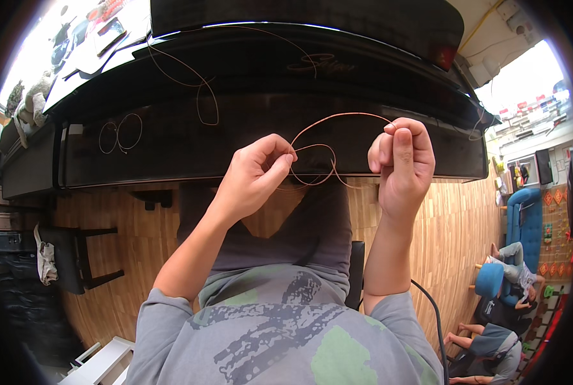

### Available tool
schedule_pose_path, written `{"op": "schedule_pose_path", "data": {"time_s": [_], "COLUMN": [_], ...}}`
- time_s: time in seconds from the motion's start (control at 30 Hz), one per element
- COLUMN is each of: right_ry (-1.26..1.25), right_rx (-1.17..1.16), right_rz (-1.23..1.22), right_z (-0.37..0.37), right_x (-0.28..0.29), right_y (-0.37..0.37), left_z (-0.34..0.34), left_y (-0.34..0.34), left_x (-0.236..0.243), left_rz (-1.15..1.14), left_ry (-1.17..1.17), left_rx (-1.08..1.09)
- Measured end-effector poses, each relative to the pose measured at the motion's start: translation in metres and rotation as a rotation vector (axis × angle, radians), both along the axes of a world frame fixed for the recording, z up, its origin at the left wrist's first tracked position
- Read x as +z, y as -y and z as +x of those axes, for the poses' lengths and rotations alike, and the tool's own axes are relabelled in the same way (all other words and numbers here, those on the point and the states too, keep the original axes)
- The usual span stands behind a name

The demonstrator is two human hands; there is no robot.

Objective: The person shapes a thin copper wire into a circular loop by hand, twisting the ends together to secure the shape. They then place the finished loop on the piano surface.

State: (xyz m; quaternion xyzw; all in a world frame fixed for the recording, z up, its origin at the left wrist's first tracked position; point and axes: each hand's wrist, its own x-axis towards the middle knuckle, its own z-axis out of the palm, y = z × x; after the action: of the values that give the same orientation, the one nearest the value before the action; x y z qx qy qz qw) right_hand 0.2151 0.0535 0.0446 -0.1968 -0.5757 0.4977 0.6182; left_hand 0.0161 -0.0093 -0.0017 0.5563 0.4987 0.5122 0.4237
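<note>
The left hand [260, 168] and right hand [404, 160] pinch a copper-coloured wire [345, 114], fingers [275, 144] hiding the gripped spots; right of the left grip it loops, overlaps hard to trace.

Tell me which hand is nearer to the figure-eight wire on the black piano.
Left. The left hand is off to the right of the figure-eight wire; the right hand is considerably farther over on that same side.

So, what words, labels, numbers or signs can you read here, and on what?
Black piano-like cabinet, front: script lettering; I won't copy the wording.
Black object, lower right: pale marks, too small to read.
Orange diamond-patterned hangings: any writing too small to read.
Copper-coloured wire: no lettering visible.
</note>
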Motion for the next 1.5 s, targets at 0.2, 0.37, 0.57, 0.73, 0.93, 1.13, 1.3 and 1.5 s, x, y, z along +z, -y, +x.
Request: {"op": "schedule_pose_path", "data": {"time_s": [0.2,0.37,0.57,0.73,0.93,1.13,1.3,1.5], "right_ry": [0.385,0.761,0.884,0.68,1.037,1.137,0.925,0.781], "right_rx": [0.069,0.19,0.175,0.143,-0.47,-0.094,-0.215,-0.274], "right_rz": [-0.241,-0.364,-0.078,0.072,0.34,0.506,0.415,0.335], "right_z": [0.028,0.042,0.019,0.008,0.037,0.007,0.0,-0.004], "right_x": [0.033,0.028,0.014,0.021,0.057,0.051,0.028,0.024], "right_y": [0.016,0.02,0.023,0.032,0.04,0.064,0.065,0.053], "left_z": [-0.003,-0.011,-0.003,0.003,0.009,0.026,0.028,0.021], "left_y": [0.001,0.007,0.015,0.024,0.036,0.047,0.047,0.049], "left_x": [0.004,0.02,0.044,0.05,0.058,0.056,0.054,0.057], "left_rz": [0.17,0.098,0.315,0.46,0.483,0.557,0.63,0.29], "left_ry": [-0.272,-0.057,-0.442,-0.683,-0.773,-0.804,-0.582,-0.215], "left_rx": [0.139,0.089,0.031,0.079,0.133,0.06,0.173,0.159]}}
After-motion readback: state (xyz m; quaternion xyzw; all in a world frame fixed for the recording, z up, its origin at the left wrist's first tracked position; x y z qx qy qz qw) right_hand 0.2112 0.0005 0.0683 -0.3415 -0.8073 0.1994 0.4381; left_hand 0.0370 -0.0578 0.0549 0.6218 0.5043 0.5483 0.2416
